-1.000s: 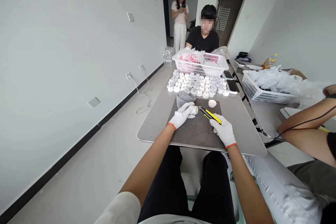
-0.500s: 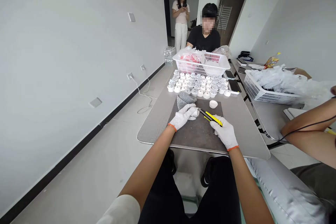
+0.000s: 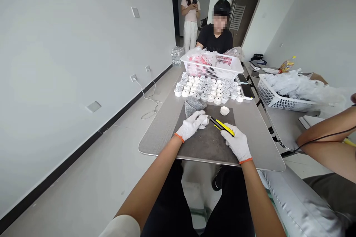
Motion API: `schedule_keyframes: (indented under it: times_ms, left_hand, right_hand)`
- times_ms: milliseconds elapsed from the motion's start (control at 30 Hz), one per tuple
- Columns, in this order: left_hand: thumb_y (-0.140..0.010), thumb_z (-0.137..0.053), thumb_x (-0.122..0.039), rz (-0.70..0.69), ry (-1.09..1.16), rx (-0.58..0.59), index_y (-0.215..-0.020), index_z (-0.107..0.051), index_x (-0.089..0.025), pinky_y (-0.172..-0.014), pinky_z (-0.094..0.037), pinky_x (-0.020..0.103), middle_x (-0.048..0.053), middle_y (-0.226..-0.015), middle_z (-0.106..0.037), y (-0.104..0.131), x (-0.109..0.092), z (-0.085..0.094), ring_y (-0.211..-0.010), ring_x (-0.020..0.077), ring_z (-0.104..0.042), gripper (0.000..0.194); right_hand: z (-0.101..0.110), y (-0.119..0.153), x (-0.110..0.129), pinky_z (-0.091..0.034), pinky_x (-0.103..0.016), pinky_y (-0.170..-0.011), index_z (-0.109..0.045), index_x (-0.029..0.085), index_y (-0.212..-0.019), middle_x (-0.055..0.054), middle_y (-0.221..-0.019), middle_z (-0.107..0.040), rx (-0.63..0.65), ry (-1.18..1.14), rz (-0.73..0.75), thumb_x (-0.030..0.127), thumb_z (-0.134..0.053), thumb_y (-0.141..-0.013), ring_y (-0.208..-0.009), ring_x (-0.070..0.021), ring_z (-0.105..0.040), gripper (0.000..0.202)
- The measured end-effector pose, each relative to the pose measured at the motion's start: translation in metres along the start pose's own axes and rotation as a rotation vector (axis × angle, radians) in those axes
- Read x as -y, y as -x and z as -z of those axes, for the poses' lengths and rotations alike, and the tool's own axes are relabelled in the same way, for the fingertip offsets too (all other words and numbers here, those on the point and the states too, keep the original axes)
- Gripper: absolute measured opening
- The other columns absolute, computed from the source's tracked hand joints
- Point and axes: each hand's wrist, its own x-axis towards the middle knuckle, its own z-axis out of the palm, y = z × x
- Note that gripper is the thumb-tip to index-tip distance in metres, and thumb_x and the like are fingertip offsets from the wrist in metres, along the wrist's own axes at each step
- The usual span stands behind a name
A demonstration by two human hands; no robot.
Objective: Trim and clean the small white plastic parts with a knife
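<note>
My left hand (image 3: 191, 125), in a white knit glove with an orange cuff, is closed around a small white round piece (image 3: 205, 119) above the dark mat (image 3: 207, 146). My right hand (image 3: 236, 141), gloved alike, grips a yellow and black utility knife (image 3: 226, 127). The knife's tip points left and is close to or touching the white piece; the exact contact is too small to tell. A grey cloth (image 3: 192, 106) lies just beyond my left hand. One white cup-like piece (image 3: 224, 110) rests by itself at the mat's far edge.
Rows of white round pieces (image 3: 213, 92) stand beyond the mat, before a white basket (image 3: 228, 73) with plastic bags. Phones (image 3: 247, 90) lie at the right. Another basket (image 3: 268, 94) sits on the side table. A person (image 3: 215, 39) sits opposite; another stands behind. Someone's bare arm reaches in at right.
The view has shifted slightly. Both hands keep their holds, with the knife still at the white piece and little other movement visible.
</note>
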Motion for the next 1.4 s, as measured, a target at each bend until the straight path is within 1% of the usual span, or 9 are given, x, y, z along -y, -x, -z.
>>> schedule_keyframes:
  times_ms: [233,467,600,733,867,1033,1233,1333,1400]
  left_hand:
    - [-0.088,-0.066,-0.055,-0.042,0.108,-0.004,-0.127,-0.063,-0.019,-0.087,-0.063,0.035,0.01,-0.128,-0.066,-0.003,0.009,0.0,-0.098,0.0221,-0.071,0.053]
    - [-0.086,-0.068,-0.05,-0.024,0.165,0.025,-0.12,-0.063,-0.017,-0.088,-0.061,0.034,0.009,-0.115,-0.068,-0.003,0.006,0.001,-0.102,0.0225,-0.067,0.047]
    - [-0.09,-0.061,-0.049,-0.057,0.105,0.022,-0.113,-0.061,-0.017,-0.085,-0.058,0.034,0.007,-0.098,-0.07,0.001,0.001,0.001,-0.092,0.0191,-0.065,0.04]
    - [-0.09,-0.058,-0.049,-0.124,-0.023,-0.014,-0.109,-0.061,-0.018,-0.08,-0.055,0.032,0.005,-0.09,-0.068,-0.002,0.009,0.005,-0.082,0.0167,-0.061,0.036]
    - [-0.091,-0.055,-0.044,-0.199,-0.082,-0.011,-0.105,-0.059,-0.019,-0.083,-0.054,0.032,0.006,-0.099,-0.067,-0.006,0.015,0.007,-0.091,0.0175,-0.062,0.029]
    - [-0.091,-0.052,-0.038,-0.237,-0.095,-0.008,-0.09,-0.054,-0.02,-0.091,-0.053,0.033,0.008,-0.113,-0.066,-0.006,0.015,0.006,-0.101,0.0179,-0.063,0.019]
    - [-0.092,-0.049,-0.032,-0.223,-0.037,0.02,-0.091,-0.053,-0.019,-0.09,-0.053,0.034,0.011,-0.123,-0.064,-0.006,0.018,0.006,-0.1,0.0173,-0.063,0.014]
    - [-0.091,-0.05,-0.028,-0.187,-0.006,0.012,-0.089,-0.053,-0.018,-0.084,-0.053,0.033,0.012,-0.125,-0.064,-0.006,0.015,0.004,-0.095,0.0178,-0.063,0.011]
    - [-0.089,-0.052,-0.028,-0.175,0.019,0.004,-0.086,-0.051,-0.018,-0.079,-0.053,0.033,0.013,-0.122,-0.065,-0.005,0.012,0.002,-0.09,0.0178,-0.064,0.01]
  right_hand:
    - [0.0,0.0,-0.004,-0.049,-0.018,-0.049,-0.069,0.025,-0.128,-0.003,-0.1,-0.07,-0.018,-0.022,-0.019,0.05,-0.073,-0.079,-0.058,-0.0071,-0.053,0.055]
    - [0.001,0.001,-0.004,-0.052,-0.019,-0.053,-0.068,0.023,-0.129,-0.003,-0.104,-0.07,-0.021,-0.003,0.017,0.05,-0.072,-0.08,-0.057,-0.0066,-0.054,0.056]
    - [0.002,0.003,-0.002,-0.054,-0.019,-0.053,-0.068,0.026,-0.128,-0.002,-0.106,-0.071,0.007,-0.011,0.035,0.049,-0.073,-0.08,-0.056,-0.006,-0.054,0.054]
    - [0.002,0.003,-0.001,-0.054,-0.019,-0.053,-0.071,0.026,-0.125,-0.002,-0.115,-0.07,-0.01,0.005,0.019,0.048,-0.073,-0.079,-0.056,-0.0053,-0.054,0.051]
    - [0.003,0.002,-0.002,-0.053,-0.019,-0.05,-0.071,0.027,-0.125,-0.002,-0.12,-0.069,0.016,-0.024,0.039,0.046,-0.073,-0.078,-0.056,-0.005,-0.053,0.051]
    - [0.003,0.0,-0.005,-0.052,-0.018,-0.049,-0.072,0.025,-0.123,-0.001,-0.097,-0.071,0.006,-0.01,0.038,0.046,-0.073,-0.079,-0.053,-0.0056,-0.053,0.049]
    - [0.001,-0.001,-0.008,-0.051,-0.018,-0.046,-0.071,0.026,-0.126,-0.004,-0.108,-0.072,0.002,-0.032,0.029,0.049,-0.073,-0.079,-0.058,-0.0076,-0.058,0.053]
    - [0.001,-0.001,-0.008,-0.05,-0.016,-0.045,-0.072,0.027,-0.125,-0.004,-0.121,-0.069,-0.004,-0.057,0.047,0.049,-0.074,-0.077,-0.071,-0.0109,-0.064,0.053]
    - [0.001,-0.001,-0.007,-0.05,-0.016,-0.046,-0.072,0.028,-0.126,-0.003,-0.119,-0.07,-0.014,-0.054,0.042,0.048,-0.074,-0.078,-0.069,-0.0102,-0.063,0.052]
